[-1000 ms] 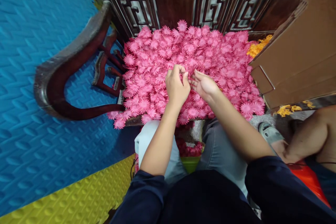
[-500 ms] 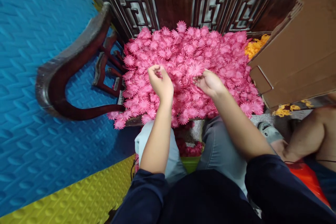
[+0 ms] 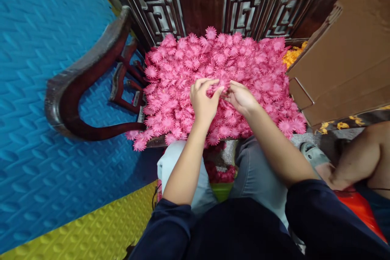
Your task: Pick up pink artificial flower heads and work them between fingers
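Note:
Both hands meet over a thick heap of pink flowers [image 3: 173, 109], which look artificial and cover the wooden seat in front of me. One pink flower [image 3: 224, 78] is raised between my hands. My right hand [image 3: 242, 98] holds it from below and the right, its fingers curled in and partly hidden behind the petals. From the left, my left hand [image 3: 204, 99] pinches at the same flower, thumb and forefinger nearly together at the petal edge. The exact grip on the stem side cannot be made out.
A dark curved wooden armrest [image 3: 61, 105] stands left, over blue matting [image 3: 27, 130]. Behind the heap rises a carved wooden backrest [image 3: 201, 0]. At right are a cardboard box [image 3: 353, 57], yellow flowers [image 3: 292, 56] and another person's leg [image 3: 359, 158]. A green container [image 3: 222, 191] sits between my knees.
My left hand has moved right, from above the heap to the flower in my right hand, and its fingers have closed at the petals. The right hand has barely moved.

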{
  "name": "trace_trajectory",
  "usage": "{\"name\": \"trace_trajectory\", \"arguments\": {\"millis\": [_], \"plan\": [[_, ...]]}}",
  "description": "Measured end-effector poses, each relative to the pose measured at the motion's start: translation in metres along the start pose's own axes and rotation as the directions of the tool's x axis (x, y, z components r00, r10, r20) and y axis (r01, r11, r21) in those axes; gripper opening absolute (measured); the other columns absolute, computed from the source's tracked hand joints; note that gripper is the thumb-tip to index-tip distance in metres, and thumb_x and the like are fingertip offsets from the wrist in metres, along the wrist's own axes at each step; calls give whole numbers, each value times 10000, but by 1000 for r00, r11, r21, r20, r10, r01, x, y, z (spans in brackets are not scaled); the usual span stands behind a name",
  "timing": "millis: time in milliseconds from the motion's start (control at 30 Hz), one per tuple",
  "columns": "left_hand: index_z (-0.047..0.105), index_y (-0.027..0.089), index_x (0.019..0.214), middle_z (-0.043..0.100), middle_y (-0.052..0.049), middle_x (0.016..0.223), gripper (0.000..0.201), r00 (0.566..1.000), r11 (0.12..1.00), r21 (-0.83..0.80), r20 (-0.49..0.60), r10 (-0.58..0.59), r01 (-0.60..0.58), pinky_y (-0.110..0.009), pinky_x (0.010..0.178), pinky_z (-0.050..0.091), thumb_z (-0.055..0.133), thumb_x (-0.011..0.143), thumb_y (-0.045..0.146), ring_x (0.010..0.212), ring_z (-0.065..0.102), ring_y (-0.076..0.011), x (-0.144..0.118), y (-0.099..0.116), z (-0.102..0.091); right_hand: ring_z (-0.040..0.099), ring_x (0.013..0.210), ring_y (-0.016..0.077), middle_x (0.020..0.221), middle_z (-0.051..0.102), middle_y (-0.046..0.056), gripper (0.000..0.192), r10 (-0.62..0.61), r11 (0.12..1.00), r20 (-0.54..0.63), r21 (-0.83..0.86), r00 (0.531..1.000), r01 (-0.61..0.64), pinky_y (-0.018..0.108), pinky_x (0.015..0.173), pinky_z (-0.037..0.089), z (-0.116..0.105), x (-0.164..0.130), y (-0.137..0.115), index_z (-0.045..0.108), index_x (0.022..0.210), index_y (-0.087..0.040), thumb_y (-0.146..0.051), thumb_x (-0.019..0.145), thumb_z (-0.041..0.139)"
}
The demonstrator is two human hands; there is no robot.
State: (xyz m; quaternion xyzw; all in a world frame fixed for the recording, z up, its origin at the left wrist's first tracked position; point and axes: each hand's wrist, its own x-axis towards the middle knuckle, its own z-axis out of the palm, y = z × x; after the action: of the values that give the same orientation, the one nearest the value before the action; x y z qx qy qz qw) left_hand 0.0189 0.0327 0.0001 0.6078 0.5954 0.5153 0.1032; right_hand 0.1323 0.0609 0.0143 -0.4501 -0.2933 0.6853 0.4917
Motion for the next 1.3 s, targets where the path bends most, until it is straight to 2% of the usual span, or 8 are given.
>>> {"name": "trace_trajectory", "arguments": {"millis": [67, 267, 367, 533, 733, 1033, 1167, 1300], "plan": [[713, 269, 870, 629, -43, 997, 117, 999, 999, 29, 25, 24, -25, -392, 938, 403, 690, 762, 309, 986, 550, -223, 0, 0, 1, 507, 466, 36, 520, 563, -81, 160, 10, 1000, 17, 29, 1000, -10, 156, 540, 456, 0, 0, 1, 535, 689, -182, -80, 797, 477], [703, 268, 757, 600, -62, 977, 42, 998, 989, 139, -46, 50, -43, -446, 908, 380, 686, 757, 306, 964, 516, -266, 0, -3, 1, 560, 493, 40, 523, 583, -71, 137, 47, 999, 4, 10, 999, -47, 157, 553, 477, -1, 0, 3, 567, 689, -178, -140, 817, 536], [675, 248, 737, 573, -72, 953, 61, 998, 991, 129, -59, 32, -24, -451, 907, 377, 674, 765, 302, 968, 507, -271, 0, -4, 2, 578, 519, 44, 571, 618, -59, 88, 46, 999, 20, 24, 999, -46, 163, 553, 475, 1, -1, 4, 596, 736, -188, -228, 815, 595], [665, 219, 723, 511, -58, 889, 78, 992, 995, 88, -117, -42, 52, -413, 920, 385, 692, 750, 286, 961, 501, -248, 1, -3, 1, 585, 565, 48, 608, 633, -51, 205, 28, 999, 98, 34, 995, -31, 168, 561, 476, 2, -3, 5, 623, 734, -201, -389, 732, 704], [679, 212, 700, 494, -34, 825, 78, 984, 992, 64, -148, -100, 111, -355, 904, 405, 725, 720, 272, 891, 514, -208, 2, -4, 2, 589, 577, 30, 639, 653, -57, 204, 30, 1000, 114, -14, 993, -28, 141, 569, 456, 2, -6, 4, 666, 751, -178, -267, 617, 792], [670, 195, 732, 521, -38, 836, 78, 985, 993, 38, -137, -107, 114, -339, 889, 405, 701, 747, 264, 895, 522, -203, 3, -5, 4, 522, 468, 30, 523, 565, -74, 152, 41, 999, -75, -23, 996, -43, 165, 496, 364, 10, -10, 2, 576, 641, -159, -202, 737, 686], [712, 216, 789, 536, -39, 878, 108, 993, 997, 50, -98, -59, 64, -340, 888, 404, 723, 726, 303, 919, 526, -204, 5, -5, 3, 512, 484, 35, 549, 580, -66, 116, 11, 998, -80, -61, 997, -16, 176, 501, 336, 7, -8, 2, 597, 684, -163, -210, 747, 682], [736, 251, 881, 562, -40, 915, 178, 997, 997, 66, -74, -33, 38, -345, 906, 397, 733, 717, 321, 936, 528, -203, 4, -4, 2, 476, 496, 35, 523, 534, -69, 171, -69, 991, -49, -114, 996, 64, 180, 509, 314, 3, -4, 7, 580, 631, -166, -217, 774, 659]]}}
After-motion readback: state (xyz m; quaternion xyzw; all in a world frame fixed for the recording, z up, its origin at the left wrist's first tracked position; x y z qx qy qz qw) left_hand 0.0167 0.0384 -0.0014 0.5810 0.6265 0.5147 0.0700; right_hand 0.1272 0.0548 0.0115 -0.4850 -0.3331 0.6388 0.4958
